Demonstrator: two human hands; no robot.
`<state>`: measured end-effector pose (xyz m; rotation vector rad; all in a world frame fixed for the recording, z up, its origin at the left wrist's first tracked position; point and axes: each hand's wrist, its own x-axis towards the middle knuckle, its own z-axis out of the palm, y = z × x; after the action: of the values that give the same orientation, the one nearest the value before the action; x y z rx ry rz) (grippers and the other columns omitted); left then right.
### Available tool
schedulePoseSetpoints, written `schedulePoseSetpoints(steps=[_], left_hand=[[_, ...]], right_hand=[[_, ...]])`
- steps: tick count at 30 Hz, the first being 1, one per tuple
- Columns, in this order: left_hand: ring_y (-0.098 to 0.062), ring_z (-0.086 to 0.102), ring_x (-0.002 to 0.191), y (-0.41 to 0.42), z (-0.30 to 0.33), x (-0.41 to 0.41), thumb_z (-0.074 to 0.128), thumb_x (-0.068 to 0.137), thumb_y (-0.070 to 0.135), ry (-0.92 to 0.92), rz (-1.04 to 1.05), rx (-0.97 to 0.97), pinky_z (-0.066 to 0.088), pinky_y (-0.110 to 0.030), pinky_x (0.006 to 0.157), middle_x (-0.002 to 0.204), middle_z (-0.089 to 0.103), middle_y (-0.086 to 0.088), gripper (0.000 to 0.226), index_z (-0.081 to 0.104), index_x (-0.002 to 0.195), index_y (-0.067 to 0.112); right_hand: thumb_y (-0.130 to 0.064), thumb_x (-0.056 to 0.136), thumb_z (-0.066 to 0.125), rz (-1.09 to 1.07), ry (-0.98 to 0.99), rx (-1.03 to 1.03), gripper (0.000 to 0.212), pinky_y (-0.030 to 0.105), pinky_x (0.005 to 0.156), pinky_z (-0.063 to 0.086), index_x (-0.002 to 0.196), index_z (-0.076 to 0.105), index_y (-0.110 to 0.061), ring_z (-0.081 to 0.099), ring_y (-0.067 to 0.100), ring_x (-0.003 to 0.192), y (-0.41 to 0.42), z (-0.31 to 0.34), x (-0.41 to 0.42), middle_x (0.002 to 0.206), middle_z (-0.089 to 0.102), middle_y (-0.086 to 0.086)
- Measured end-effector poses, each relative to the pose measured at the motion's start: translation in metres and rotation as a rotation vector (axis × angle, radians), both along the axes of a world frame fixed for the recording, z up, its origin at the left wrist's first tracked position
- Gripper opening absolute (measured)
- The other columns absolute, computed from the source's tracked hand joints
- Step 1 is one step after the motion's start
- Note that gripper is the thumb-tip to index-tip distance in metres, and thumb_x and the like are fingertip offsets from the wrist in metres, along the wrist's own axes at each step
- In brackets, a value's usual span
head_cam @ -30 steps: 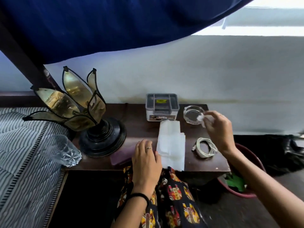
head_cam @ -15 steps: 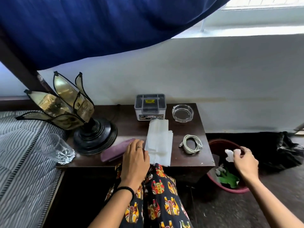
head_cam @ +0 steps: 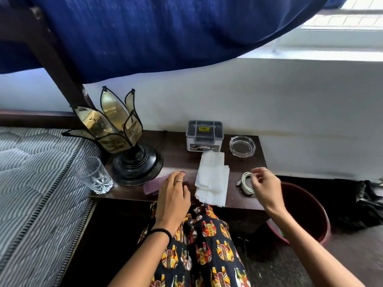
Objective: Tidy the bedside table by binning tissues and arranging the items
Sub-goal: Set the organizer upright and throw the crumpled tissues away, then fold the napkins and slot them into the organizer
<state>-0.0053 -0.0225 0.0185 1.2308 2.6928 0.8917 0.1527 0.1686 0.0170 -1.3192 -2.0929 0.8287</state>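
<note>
On the dark wooden bedside table lies a stack of white tissues in the middle. My left hand rests flat on the table's front edge, its fingers over a purple flat case. My right hand hovers empty, fingers loosely spread, over a coiled white cable at the table's right end. A red bin stands on the floor to the right of the table. A clear glass ashtray and a grey plastic box stand at the back.
A petal-shaped lamp on a black base fills the table's left side. A drinking glass stands at the left front corner beside the striped mattress. A blue curtain hangs overhead. Black cloth lies on the floor right of the bin.
My right hand took a crumpled tissue from the ashtray, carried it down to the bin, and has come back up empty over the cable. The left hand stayed put.
</note>
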Motion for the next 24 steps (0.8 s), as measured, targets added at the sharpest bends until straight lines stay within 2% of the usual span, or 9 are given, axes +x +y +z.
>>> schedulePoseSetpoints(steps=[3, 6, 8, 12, 16, 19, 21, 23, 24], left_hand=[[-0.019, 0.047, 0.121, -0.009, 0.000, -0.005, 0.048, 0.091, 0.015, -0.006, 0.008, 0.034, 0.042, -0.035, 0.103, 0.128, 0.052, -0.002, 0.029, 0.053, 0.120, 0.012], [-0.019, 0.048, 0.120, -0.012, 0.000, -0.007, 0.049, 0.091, 0.015, 0.002, 0.005, 0.052, 0.041, -0.033, 0.103, 0.127, 0.053, -0.004, 0.029, 0.053, 0.120, 0.010], [-0.020, 0.049, 0.119, -0.013, 0.000, -0.008, 0.050, 0.090, 0.014, 0.011, -0.001, 0.063, 0.042, -0.033, 0.100, 0.126, 0.054, -0.004, 0.029, 0.054, 0.119, 0.010], [-0.019, 0.048, 0.117, -0.011, -0.003, -0.010, 0.051, 0.089, 0.014, 0.022, -0.008, 0.079, 0.042, -0.031, 0.099, 0.123, 0.054, -0.003, 0.027, 0.054, 0.116, 0.012], [-0.018, 0.048, 0.117, -0.004, -0.006, -0.009, 0.048, 0.090, 0.015, 0.032, -0.034, 0.086, 0.041, -0.031, 0.102, 0.125, 0.054, -0.003, 0.029, 0.054, 0.118, 0.011], [-0.016, 0.045, 0.121, 0.002, -0.009, -0.008, 0.044, 0.092, 0.019, 0.028, -0.049, 0.058, 0.039, -0.032, 0.105, 0.129, 0.052, -0.002, 0.032, 0.053, 0.122, 0.012], [-0.016, 0.044, 0.122, 0.006, -0.010, -0.007, 0.044, 0.092, 0.019, 0.022, -0.055, 0.045, 0.039, -0.032, 0.105, 0.129, 0.051, -0.002, 0.033, 0.052, 0.123, 0.011], [-0.017, 0.045, 0.122, 0.008, -0.009, -0.006, 0.044, 0.092, 0.018, 0.019, -0.054, 0.044, 0.039, -0.033, 0.104, 0.130, 0.051, -0.003, 0.034, 0.051, 0.124, 0.011], [-0.017, 0.045, 0.122, 0.009, -0.009, -0.006, 0.045, 0.092, 0.018, 0.016, -0.053, 0.046, 0.040, -0.034, 0.104, 0.130, 0.051, -0.003, 0.034, 0.050, 0.125, 0.011]], right_hand=[[-0.008, 0.083, 0.059, 0.086, -0.103, -0.136, 0.020, 0.025, 0.070, 0.043, 0.100, 0.069, -0.004, 0.065, 0.024, 0.087, -0.024, -0.003, -0.031, 0.096, 0.073, 0.014], [-0.011, 0.080, 0.059, 0.097, -0.184, -0.300, 0.038, 0.032, 0.086, 0.049, 0.116, 0.062, -0.002, 0.062, 0.030, 0.105, -0.039, -0.010, -0.056, 0.115, 0.067, 0.019], [-0.012, 0.079, 0.057, 0.031, -0.208, -0.377, 0.042, 0.037, 0.091, 0.049, 0.121, 0.056, -0.002, 0.058, 0.033, 0.111, -0.045, -0.016, -0.067, 0.121, 0.062, 0.019], [-0.016, 0.082, 0.056, -0.095, -0.330, -0.380, 0.037, 0.040, 0.088, 0.049, 0.116, 0.053, -0.003, 0.056, 0.036, 0.112, -0.048, -0.025, -0.085, 0.122, 0.060, 0.018], [-0.025, 0.084, 0.060, -0.199, -0.405, -0.350, 0.042, 0.044, 0.092, 0.048, 0.118, 0.049, -0.003, 0.054, 0.036, 0.117, -0.045, -0.027, -0.099, 0.125, 0.058, 0.017], [-0.015, 0.084, 0.058, -0.260, -0.441, -0.360, 0.042, 0.045, 0.096, 0.044, 0.122, 0.045, -0.003, 0.051, 0.036, 0.122, -0.042, -0.027, -0.109, 0.129, 0.057, 0.017], [-0.009, 0.081, 0.056, -0.279, -0.399, -0.408, 0.035, 0.042, 0.093, 0.044, 0.115, 0.050, -0.003, 0.053, 0.037, 0.118, -0.039, -0.028, -0.112, 0.124, 0.059, 0.018], [-0.006, 0.075, 0.054, -0.259, -0.306, -0.446, 0.013, 0.034, 0.076, 0.043, 0.087, 0.055, -0.008, 0.058, 0.034, 0.097, -0.037, -0.030, -0.111, 0.101, 0.063, 0.018], [-0.005, 0.072, 0.053, -0.243, -0.244, -0.446, 0.005, 0.032, 0.069, 0.039, 0.072, 0.051, -0.010, 0.054, 0.031, 0.083, -0.038, -0.029, -0.109, 0.085, 0.059, 0.015]])
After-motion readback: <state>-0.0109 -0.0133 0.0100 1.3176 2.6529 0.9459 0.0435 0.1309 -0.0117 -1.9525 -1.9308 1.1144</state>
